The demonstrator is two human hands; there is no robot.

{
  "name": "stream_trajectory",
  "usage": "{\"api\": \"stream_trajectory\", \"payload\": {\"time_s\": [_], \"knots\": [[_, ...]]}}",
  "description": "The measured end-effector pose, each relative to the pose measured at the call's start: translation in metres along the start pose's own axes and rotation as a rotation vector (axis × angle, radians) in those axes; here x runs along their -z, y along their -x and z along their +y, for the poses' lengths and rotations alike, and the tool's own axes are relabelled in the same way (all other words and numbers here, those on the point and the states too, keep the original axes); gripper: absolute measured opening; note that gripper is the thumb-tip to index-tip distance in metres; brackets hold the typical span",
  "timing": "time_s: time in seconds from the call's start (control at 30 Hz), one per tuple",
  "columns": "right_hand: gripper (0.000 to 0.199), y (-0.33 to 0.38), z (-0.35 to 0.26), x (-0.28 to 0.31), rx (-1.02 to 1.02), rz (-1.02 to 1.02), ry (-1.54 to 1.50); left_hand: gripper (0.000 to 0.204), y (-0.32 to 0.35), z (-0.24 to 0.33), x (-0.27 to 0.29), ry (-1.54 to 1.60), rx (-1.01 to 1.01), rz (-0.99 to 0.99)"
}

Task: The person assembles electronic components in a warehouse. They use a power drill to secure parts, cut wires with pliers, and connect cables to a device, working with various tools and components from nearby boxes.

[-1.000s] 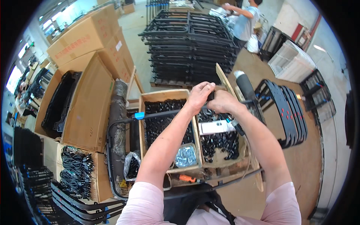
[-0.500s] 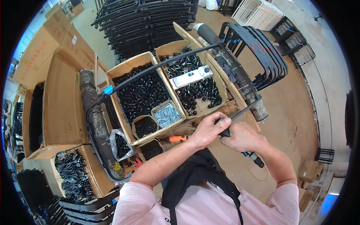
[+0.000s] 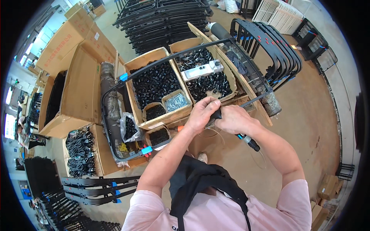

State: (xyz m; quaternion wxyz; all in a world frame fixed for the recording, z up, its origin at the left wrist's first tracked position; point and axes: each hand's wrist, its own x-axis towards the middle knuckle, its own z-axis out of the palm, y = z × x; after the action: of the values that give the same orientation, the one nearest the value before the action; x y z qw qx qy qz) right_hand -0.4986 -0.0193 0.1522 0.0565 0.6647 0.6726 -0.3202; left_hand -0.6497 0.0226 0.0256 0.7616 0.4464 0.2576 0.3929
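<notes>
A large black metal frame (image 3: 152, 66) with rounded corners and blue tape lies tilted across the parts boxes. My left hand (image 3: 202, 114) is closed at its near bar, with the thumb on top and the other fingertips hidden. Right beside it, my right hand (image 3: 236, 120) wraps round a power screwdriver (image 3: 250, 143), whose dark, blue-ringed end sticks out below the fist. Between the hands shows a short black piece (image 3: 217, 113); whether it belongs to the tool or the frame, I cannot tell.
Under the frame, a cardboard box (image 3: 181, 82) holds black caps and a tub of silver screws (image 3: 176, 102). Another box of black-headed parts (image 3: 232, 90) carries a pale metal block (image 3: 203, 70). Stacked frames (image 3: 162, 27) stand behind; cables (image 3: 80, 150) fill a carton at left.
Both hands have shifted up and slightly left in the view, staying close together. The frame's near bar and a second blue tape have come into sight. The screwdriver stays in my right hand.
</notes>
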Motion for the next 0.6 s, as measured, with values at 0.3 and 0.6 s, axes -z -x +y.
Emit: {"api": "stream_trajectory", "payload": {"time_s": [0.3,0.6], "knots": [[0.048,0.010,0.012,-0.017,0.068,0.010,0.060,0.021,0.018,-0.007,-0.009,-0.084,-0.029,0.034],[0.051,0.005,-0.002,-0.027,0.039,-0.030,0.019,0.024,0.025,-0.020,-0.005,-0.136,-0.046,0.130]]}}
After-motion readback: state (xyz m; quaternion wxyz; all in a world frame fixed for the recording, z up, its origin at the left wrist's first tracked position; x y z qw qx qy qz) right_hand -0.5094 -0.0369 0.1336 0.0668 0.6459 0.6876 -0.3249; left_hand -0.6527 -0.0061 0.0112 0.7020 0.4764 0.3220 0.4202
